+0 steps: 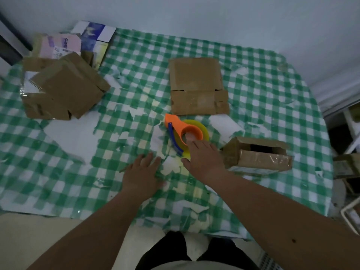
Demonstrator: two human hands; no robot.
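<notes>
An orange tape dispenser (176, 123) with a blue blade guard and a yellowish tape roll (204, 129) lies on the green checked tablecloth (263, 106) near the middle. My right hand (204, 160) holds it, with fingers hooked into the orange core and the thumb out beside the roll. A little to the left, my left hand (143, 172) rests flat on the cloth with fingers spread and nothing in it. A closed flat cardboard box (196, 84) lies just behind the dispenser.
A small cardboard box (257, 154) with an open end lies right of my right hand. A pile of cardboard boxes (62, 88) sits at the left, and coloured cartons (93, 38) at the back left. The cloth is torn in patches. A wall runs behind the table.
</notes>
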